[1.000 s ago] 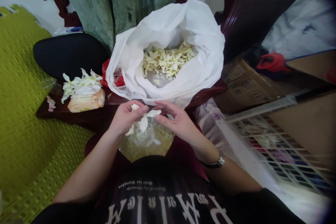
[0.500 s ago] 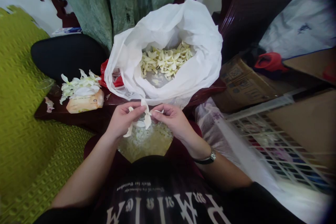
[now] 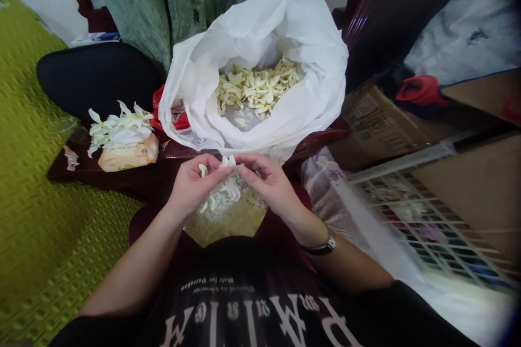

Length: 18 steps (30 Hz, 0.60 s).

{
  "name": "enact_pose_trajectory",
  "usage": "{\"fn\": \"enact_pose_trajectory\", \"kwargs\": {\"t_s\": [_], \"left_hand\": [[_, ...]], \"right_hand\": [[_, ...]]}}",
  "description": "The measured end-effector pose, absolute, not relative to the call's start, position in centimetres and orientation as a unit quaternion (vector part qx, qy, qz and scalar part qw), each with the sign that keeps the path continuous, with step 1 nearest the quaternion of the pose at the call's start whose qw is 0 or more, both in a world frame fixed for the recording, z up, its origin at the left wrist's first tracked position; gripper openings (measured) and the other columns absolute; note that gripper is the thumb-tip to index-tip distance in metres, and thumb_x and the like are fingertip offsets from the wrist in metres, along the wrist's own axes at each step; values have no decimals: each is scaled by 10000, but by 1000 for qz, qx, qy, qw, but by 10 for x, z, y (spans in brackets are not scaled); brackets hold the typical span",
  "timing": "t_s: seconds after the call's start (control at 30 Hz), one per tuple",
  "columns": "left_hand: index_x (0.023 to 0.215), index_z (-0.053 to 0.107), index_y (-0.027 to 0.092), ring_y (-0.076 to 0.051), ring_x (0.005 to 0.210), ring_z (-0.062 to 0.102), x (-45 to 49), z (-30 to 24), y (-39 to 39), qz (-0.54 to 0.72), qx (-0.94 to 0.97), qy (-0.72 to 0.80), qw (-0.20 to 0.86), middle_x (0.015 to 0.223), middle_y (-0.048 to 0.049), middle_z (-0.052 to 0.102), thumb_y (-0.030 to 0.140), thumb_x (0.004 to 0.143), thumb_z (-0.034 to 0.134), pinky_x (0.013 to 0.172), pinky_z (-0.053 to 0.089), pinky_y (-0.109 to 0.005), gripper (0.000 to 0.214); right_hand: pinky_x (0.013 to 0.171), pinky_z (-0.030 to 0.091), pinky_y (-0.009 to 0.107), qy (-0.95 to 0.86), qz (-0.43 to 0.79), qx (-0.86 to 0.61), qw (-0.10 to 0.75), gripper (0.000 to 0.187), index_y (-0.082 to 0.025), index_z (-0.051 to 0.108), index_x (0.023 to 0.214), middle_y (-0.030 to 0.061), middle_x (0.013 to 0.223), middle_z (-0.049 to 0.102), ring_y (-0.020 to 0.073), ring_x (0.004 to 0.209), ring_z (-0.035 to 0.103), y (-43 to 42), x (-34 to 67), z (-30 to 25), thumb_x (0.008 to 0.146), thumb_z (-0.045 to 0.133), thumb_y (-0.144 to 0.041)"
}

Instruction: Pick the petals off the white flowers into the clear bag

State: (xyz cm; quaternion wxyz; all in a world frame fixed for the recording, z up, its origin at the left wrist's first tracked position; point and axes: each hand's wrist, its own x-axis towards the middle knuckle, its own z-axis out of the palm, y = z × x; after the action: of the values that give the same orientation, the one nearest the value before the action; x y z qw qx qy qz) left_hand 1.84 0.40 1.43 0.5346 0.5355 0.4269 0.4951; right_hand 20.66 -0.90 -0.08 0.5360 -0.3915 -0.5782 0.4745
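My left hand point(image 3: 194, 185) and my right hand point(image 3: 265, 182) meet in front of me, both pinched on one small white flower point(image 3: 229, 163). Its petals hang down between my fingers. Under the hands sits a clear bowl point(image 3: 222, 222) in my lap with white petals and yellowish bits inside. Just beyond the hands stands a big white plastic bag point(image 3: 260, 49), open at the top and holding many pale yellow flowers point(image 3: 256, 87).
A dark wooden table point(image 3: 122, 176) carries the bag, a heap of white flowers point(image 3: 118, 127) on a wrapped packet point(image 3: 128, 157), and a red bag point(image 3: 179, 119). Green matting point(image 3: 40, 184) lies left. A cardboard box point(image 3: 378, 124) and white wire rack point(image 3: 427, 211) stand right.
Both hands have drawn closer together around the flower, and its petals now hang bunched lower. The view has shifted slightly.
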Motion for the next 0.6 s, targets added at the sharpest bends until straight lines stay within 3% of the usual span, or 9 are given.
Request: {"fn": "enact_pose_trajectory", "kwargs": {"t_s": [0.07, 0.27, 0.43, 0.5, 0.6], "left_hand": [[699, 666, 162, -79, 538, 478, 20, 15, 3, 492, 550, 427, 523, 622, 28, 584, 367, 688, 904, 524, 378, -202, 314], [718, 657, 164, -93, 559, 510, 21, 16, 3, 502, 524, 439, 530, 649, 18, 619, 392, 667, 913, 548, 401, -213, 345], [724, 666, 168, -95, 565, 514, 20, 15, 3, 509, 527, 448, 513, 658, 16, 632, 393, 688, 899, 560, 411, -219, 326], [728, 697, 167, -96, 601, 524, 21, 16, 2, 509, 560, 451, 473, 686, 12, 650, 364, 698, 894, 584, 418, -216, 280], [735, 731, 171, -108, 650, 550, 23, 17, 0, 504, 600, 455, 423, 716, 0, 676, 350, 722, 879, 610, 427, -217, 233]], "right_hand": [[1031, 514, 405, -602, 450, -380, 539, 254, -274, 756, 1013, 49, 1101, 747, 217, 1083, 674, -8, 204, -1, 861, 751, -478], [875, 558, 359, -531, 480, -395, 576, 270, -253, 697, 907, 24, 973, 760, 190, 902, 683, -7, 198, -6, 884, 714, -521], [978, 544, 377, -541, 468, -382, 585, 271, -276, 675, 1043, 42, 1177, 739, 200, 1059, 679, -7, 199, -5, 899, 703, -504], [1000, 537, 388, -558, 474, -380, 566, 288, -278, 698, 1064, 42, 1130, 745, 206, 1057, 682, -8, 198, -6, 871, 743, -488], [998, 532, 389, -543, 488, -375, 571, 203, -271, 738, 952, 28, 1035, 756, 207, 1025, 689, -9, 194, -8, 866, 758, -455]]}}
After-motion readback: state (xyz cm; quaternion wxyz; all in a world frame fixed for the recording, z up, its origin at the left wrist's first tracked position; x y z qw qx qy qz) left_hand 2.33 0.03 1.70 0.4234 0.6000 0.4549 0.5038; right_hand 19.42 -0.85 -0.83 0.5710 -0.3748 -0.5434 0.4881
